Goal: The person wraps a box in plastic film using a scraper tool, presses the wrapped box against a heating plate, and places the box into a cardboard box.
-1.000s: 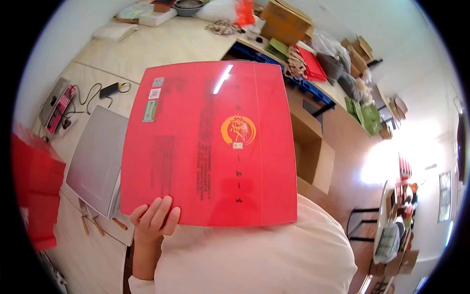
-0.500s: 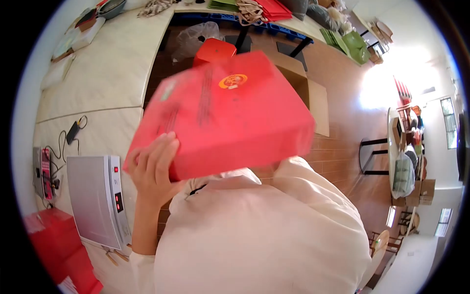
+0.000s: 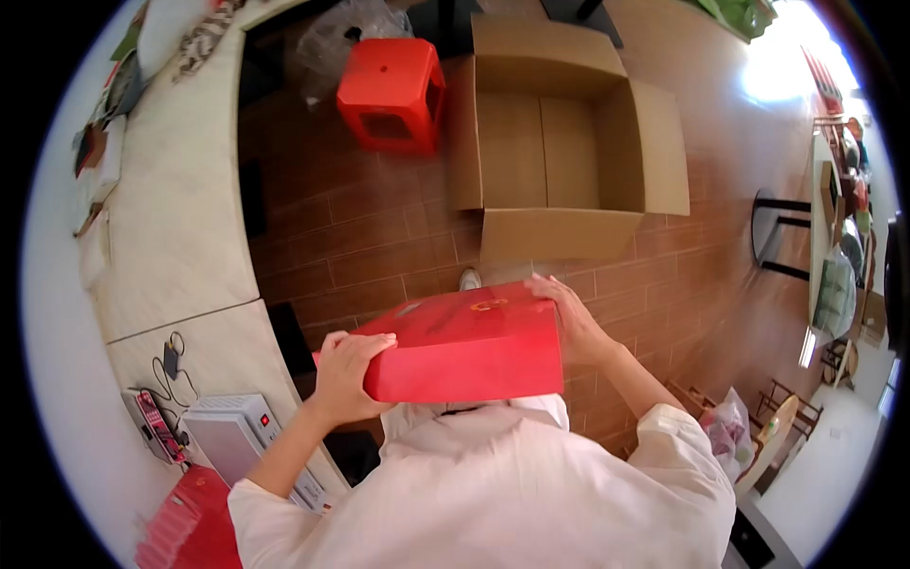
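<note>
A flat red gift box (image 3: 464, 365) with a round gold emblem on its top is held in front of my body, tilted so that its near side faces me. My left hand (image 3: 349, 375) grips its left end, fingers over the upper edge. At the right end, my right hand (image 3: 573, 322) is pressed against the side, fingertips at the far corner. Beyond it on the floor stands an open cardboard carton (image 3: 561, 234), its flaps folded outward. A red plastic stool (image 3: 389, 90) is just left of the carton.
Along the left runs a pale table (image 3: 175, 247) with a flat grey device (image 3: 227, 436), a pink-keyed device (image 3: 156, 422) and cables. More red packaging (image 3: 194, 522) is at lower left. A clear plastic bag (image 3: 322, 47) lies behind the stool. Tiled floor (image 3: 327, 237) stretches between.
The red gift box has come lower and closer to my body. My right hand, hidden before, now shows at its right end. The view has tilted, revealing the carton's inside and the whole stool.
</note>
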`<state>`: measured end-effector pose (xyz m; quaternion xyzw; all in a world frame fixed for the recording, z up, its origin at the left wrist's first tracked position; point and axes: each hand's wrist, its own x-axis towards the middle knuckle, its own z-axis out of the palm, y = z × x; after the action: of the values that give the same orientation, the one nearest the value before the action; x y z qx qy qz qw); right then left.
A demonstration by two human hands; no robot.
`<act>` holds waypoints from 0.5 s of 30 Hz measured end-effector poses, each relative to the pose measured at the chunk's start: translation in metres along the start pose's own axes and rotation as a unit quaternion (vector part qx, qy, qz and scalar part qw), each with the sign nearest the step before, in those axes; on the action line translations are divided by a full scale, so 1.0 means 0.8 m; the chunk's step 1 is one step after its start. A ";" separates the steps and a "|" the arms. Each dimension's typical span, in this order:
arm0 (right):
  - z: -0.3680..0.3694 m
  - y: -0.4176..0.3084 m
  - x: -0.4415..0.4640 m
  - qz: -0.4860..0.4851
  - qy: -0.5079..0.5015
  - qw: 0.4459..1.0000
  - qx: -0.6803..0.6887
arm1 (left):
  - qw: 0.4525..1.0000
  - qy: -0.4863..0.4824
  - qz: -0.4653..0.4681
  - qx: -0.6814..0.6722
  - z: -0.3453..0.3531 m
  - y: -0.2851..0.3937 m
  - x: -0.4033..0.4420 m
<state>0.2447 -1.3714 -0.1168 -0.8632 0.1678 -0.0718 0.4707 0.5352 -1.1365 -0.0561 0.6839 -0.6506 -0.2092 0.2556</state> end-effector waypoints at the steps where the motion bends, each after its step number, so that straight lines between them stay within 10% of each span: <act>1: 0.000 0.005 0.002 0.016 -0.014 0.999 0.025 | 0.999 -0.033 0.020 -0.025 0.006 -0.025 0.018; 9: 0.083 0.073 -0.023 0.202 0.195 0.955 -0.100 | 0.972 -0.187 0.026 -0.142 0.251 -0.319 0.235; 15: 0.115 0.124 -0.090 0.487 0.355 0.773 -0.198 | 0.927 -0.211 -0.310 -0.025 0.550 -0.416 0.390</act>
<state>0.1818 -1.3230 -0.2478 -0.6531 0.7315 -0.0999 0.1685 0.5442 -1.4742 -0.5930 0.7852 -0.4394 -0.4333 0.0519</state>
